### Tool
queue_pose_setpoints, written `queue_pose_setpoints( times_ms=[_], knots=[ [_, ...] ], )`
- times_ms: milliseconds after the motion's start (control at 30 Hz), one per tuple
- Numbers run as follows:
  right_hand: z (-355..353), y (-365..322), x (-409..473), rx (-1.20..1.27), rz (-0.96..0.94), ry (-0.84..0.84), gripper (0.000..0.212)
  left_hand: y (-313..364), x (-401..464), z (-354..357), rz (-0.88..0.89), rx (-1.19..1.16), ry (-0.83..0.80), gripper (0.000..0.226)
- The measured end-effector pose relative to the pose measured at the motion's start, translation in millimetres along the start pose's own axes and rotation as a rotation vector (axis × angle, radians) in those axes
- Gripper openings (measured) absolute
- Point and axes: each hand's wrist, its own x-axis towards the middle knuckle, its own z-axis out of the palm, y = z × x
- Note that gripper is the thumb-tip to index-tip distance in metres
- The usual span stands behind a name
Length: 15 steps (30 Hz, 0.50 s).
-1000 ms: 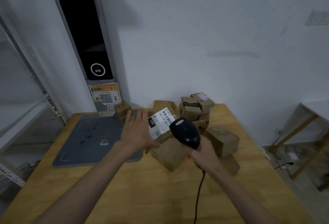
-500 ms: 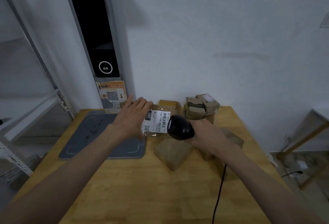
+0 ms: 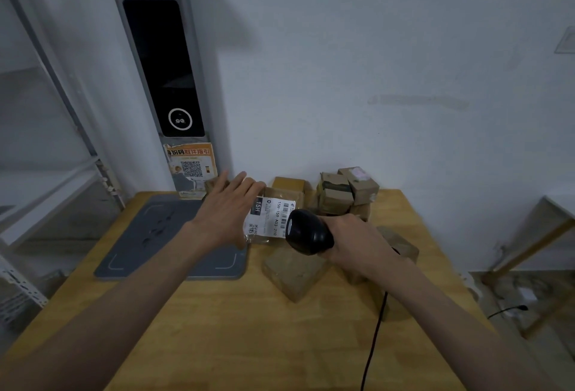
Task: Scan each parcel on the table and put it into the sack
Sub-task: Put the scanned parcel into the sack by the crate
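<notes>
My left hand [image 3: 228,211] holds a small brown parcel [image 3: 270,218] above the table, its white barcode label turned toward me. My right hand [image 3: 357,243] grips a black handheld scanner [image 3: 306,232] whose head points at that label from the right, almost touching it. A flat brown parcel [image 3: 294,271] lies on the wooden table [image 3: 217,328] just below the scanner. More cardboard parcels [image 3: 342,193] are stacked against the wall behind. No sack is in view.
A grey mat [image 3: 149,235] covers the table's left rear. Behind it stands a tall grey kiosk [image 3: 161,73] with a dark screen and a QR poster. The scanner's black cable [image 3: 375,344] trails over the table's front right. Metal shelving stands at left, a wooden frame at right.
The parcel has been lifted and turned so its label faces me. The scanner swung from upright to pointing sideways at the label. My view shifted slightly left.
</notes>
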Motion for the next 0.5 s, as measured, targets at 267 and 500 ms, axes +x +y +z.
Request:
queue_pose_setpoints(
  times_ms=[267, 500],
  knots=[
    [2, 21, -15, 0.684, 0.233, 0.203, 0.021, 24, 13, -7, -0.016, -0.279, -0.036, 0.120],
    [7, 30, -44, 1.005, 0.420, 0.255, 0.026, 57, 37, 6, 0.085, -0.535, -0.013, 0.124]
  ],
)
